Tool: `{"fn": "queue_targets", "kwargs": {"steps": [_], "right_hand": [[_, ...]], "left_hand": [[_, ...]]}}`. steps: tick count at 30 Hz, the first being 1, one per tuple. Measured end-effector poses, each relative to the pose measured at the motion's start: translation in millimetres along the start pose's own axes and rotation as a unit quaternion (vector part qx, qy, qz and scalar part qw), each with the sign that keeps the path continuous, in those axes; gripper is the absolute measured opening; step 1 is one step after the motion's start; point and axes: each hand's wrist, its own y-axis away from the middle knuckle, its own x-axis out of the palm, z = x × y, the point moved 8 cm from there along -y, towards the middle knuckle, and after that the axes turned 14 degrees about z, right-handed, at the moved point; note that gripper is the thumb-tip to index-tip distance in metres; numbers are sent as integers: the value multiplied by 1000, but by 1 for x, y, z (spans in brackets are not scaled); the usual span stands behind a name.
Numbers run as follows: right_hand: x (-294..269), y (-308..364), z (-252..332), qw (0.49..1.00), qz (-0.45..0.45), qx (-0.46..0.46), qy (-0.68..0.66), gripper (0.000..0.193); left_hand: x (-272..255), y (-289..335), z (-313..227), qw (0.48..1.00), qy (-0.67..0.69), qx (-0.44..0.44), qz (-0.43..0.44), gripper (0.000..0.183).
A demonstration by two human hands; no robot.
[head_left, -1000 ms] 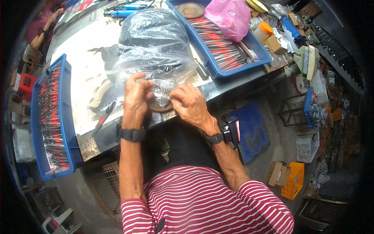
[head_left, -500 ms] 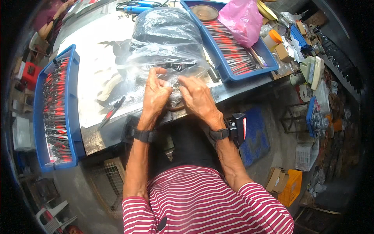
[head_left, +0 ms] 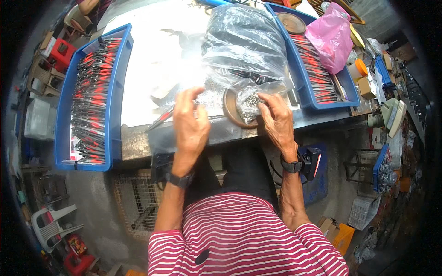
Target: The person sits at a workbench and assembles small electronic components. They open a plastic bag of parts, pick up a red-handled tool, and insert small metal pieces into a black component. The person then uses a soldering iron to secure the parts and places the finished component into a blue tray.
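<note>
A clear plastic bag (head_left: 248, 102) of small metal-looking bits lies in a round brown bowl (head_left: 229, 108) at the table's front edge. My right hand (head_left: 279, 120) is at the bag's right side, thumb and fingertips closed on its edge. My left hand (head_left: 190, 124) hovers left of the bowl, fingers apart and holding nothing. Close beside it, a slim black-and-red pen-like item (head_left: 161, 118) lies on the table, partly hidden by that hand. Behind the bowl sits a large clear bag (head_left: 246, 41) full of dark things; its contents are too blurred to name.
A blue tray (head_left: 119, 92) of many slim red-and-black items stands at the left. Another blue tray (head_left: 301, 76) at the right holds similar pieces, a brown dish (head_left: 291, 23) and a pink plastic bag (head_left: 329, 39). An orange-lidded jar (head_left: 358, 69) stands farther right.
My left hand has come away from the small bag and opened, moving left. My right hand stays by the bag. The bowl under it now shows more fully, and the whole view has shifted.
</note>
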Motion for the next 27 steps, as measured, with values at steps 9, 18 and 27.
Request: {"fn": "queue_targets", "kwargs": {"steps": [9,18,27], "right_hand": [[-5,7,22,993,-40,20,-109,18],[11,12,52,962,56,37,-266,15],[50,13,47,968,101,20,-227,15]], "left_hand": [[-34,21,49,943,-306,-127,-22,28],[-25,14,45,948,-317,10,-27,11],[-24,12,60,965,-262,0,13,10]]}}
